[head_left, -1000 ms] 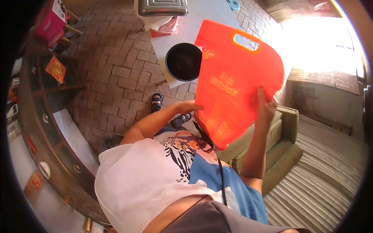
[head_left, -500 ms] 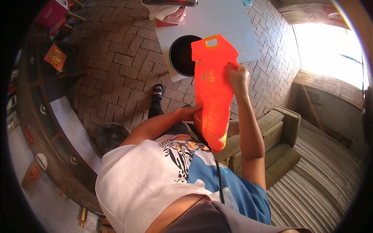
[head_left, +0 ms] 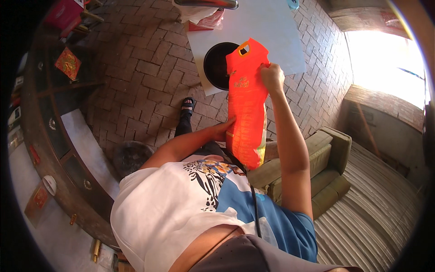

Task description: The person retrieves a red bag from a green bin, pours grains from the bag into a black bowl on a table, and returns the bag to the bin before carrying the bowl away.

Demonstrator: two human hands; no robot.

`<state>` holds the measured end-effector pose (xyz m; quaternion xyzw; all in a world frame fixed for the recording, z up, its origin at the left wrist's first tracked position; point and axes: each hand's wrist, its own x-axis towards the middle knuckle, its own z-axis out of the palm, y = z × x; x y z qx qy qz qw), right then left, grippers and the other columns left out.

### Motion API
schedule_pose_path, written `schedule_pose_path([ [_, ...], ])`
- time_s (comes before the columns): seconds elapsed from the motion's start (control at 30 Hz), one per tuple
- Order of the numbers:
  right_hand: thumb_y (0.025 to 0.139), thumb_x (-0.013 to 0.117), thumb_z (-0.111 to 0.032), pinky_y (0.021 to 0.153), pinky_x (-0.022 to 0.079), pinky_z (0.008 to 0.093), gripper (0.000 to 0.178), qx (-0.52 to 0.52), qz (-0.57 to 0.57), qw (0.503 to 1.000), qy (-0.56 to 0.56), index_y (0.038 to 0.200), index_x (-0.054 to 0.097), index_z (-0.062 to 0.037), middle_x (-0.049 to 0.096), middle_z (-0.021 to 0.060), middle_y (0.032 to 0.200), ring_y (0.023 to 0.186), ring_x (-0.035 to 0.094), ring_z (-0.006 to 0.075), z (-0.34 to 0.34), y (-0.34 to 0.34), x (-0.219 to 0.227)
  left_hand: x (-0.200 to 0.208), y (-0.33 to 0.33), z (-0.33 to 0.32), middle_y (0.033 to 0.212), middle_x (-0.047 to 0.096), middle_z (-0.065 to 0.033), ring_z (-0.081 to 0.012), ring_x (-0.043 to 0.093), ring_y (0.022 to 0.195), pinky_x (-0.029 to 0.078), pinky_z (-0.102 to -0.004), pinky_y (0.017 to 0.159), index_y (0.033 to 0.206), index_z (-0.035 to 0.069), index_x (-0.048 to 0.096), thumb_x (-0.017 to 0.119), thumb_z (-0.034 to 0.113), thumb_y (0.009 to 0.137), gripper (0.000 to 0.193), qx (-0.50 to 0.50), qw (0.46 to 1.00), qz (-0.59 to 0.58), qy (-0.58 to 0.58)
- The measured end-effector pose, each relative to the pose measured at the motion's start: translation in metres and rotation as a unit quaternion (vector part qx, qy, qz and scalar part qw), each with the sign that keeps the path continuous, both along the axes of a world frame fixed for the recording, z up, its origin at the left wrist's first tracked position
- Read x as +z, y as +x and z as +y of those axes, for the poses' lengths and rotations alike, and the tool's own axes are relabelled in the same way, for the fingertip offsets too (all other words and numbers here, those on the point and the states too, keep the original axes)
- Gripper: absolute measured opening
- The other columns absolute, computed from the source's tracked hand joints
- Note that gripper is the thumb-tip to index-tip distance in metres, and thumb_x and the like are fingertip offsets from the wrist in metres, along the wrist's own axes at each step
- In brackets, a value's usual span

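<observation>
A long, bright orange-red bag (head_left: 247, 104) hangs before my body, with a yellow-edged handle hole at its far end and gold markings on its front. My right hand (head_left: 273, 78) is closed on its right edge, not far below the handle end. Lower down, at the left edge, my left hand (head_left: 223, 130) grips the bag; its fingers are partly hidden. A yellowish strip shows along the bag's lower right side. The bag covers part of a round black bowl or pan (head_left: 216, 65) on the pale table.
A pale table (head_left: 267, 31) stands ahead, bearing a red box wrapped in plastic (head_left: 208, 21). Left is a dark wooden cabinet (head_left: 56, 131) with drawers; a dark bucket (head_left: 131, 156) stands near it. Right are a green padded seat (head_left: 324, 167) and ribbed sheeting (head_left: 376, 204). The floor is brick (head_left: 145, 81).
My right hand has drawn the bag's edge slightly left and farther away. The bag now looks narrower and more turned, showing more of its yellowish side. My left hand keeps its place on the edge.
</observation>
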<state>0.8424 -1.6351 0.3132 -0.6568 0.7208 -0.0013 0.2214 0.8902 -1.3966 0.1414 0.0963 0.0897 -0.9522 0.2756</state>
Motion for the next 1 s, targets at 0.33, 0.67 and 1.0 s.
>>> schedule_pose_path([
  [0.33,0.081,0.052,-0.030,0.084,0.048,0.0421,0.033,-0.010,0.015,0.999,0.041,0.097,0.068,-0.0051,0.066,0.0207,0.096,0.095,0.062,0.0383,-0.007,0.021,0.004,0.009,0.021,0.000,0.138,0.044,-0.0060,-0.0194,0.044,0.125,0.032,-0.0415,0.106,0.139,0.012,0.037,0.045,0.059,0.088,0.069,0.068,0.996,-0.048,-0.017],
  [0.67,0.076,0.054,-0.028,0.085,0.048,0.0411,0.034,-0.014,0.027,0.998,0.063,0.099,0.067,-0.0068,0.066,0.0199,0.099,0.098,0.062,0.0365,-0.026,0.020,-0.020,0.002,0.028,-0.002,0.137,0.045,-0.0083,-0.0201,0.047,0.122,0.035,-0.0384,0.105,0.139,0.010,0.035,0.048,0.052,0.090,0.066,0.074,0.996,-0.048,0.016],
  [1.0,0.076,0.053,-0.027,0.087,0.047,0.0410,0.038,-0.016,0.058,0.994,0.091,0.106,0.066,-0.0074,0.063,0.0205,0.107,0.104,0.060,0.0364,-0.038,0.016,-0.033,-0.007,0.034,-0.003,0.133,0.050,-0.0101,-0.0206,0.052,0.117,0.040,-0.0369,0.101,0.136,0.008,0.038,0.049,0.048,0.091,0.061,0.083,0.992,-0.088,0.019],
])
